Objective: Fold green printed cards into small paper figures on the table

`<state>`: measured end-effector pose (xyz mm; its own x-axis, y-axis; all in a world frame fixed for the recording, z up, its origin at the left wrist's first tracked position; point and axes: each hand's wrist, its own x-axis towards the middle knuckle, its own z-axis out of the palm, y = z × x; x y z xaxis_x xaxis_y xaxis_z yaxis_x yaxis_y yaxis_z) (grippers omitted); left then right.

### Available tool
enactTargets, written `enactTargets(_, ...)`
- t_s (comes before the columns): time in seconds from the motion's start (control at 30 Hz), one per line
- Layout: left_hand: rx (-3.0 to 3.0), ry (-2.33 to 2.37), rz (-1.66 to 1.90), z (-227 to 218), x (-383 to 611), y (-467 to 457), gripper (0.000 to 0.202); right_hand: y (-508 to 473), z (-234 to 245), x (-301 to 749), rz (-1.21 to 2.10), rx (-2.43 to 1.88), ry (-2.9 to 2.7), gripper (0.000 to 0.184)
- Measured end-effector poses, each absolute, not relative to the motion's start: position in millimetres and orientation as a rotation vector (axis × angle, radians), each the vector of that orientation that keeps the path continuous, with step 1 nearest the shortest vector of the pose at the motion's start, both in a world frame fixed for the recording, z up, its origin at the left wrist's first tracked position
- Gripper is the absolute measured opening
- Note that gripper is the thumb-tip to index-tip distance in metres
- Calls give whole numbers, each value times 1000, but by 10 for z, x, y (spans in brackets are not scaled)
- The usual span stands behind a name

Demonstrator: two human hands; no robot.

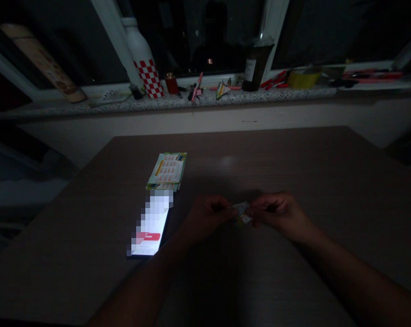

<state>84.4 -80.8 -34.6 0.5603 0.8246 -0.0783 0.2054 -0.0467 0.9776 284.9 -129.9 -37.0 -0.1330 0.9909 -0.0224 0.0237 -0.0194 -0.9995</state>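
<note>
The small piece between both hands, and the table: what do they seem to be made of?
Small piece: probably thin printed paper, pinched by the left hand and right hand; too dim to be sure. Table: wood or wood-look laminate, matte, with fine straight grain lines.

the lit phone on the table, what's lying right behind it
A small stack of printed paper sheets lies on the table just beyond the far end of the phone. Whether that end overlaps the stack's near edge cannot be told, and the print is too dim to read.
</note>
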Motion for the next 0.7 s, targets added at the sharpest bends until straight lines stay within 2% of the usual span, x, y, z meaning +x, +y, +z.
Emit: enactTargets(0.7,1647,913,734,-338,889,-836,12,-1288,-379,2776,1439,-1204,-1397,20)
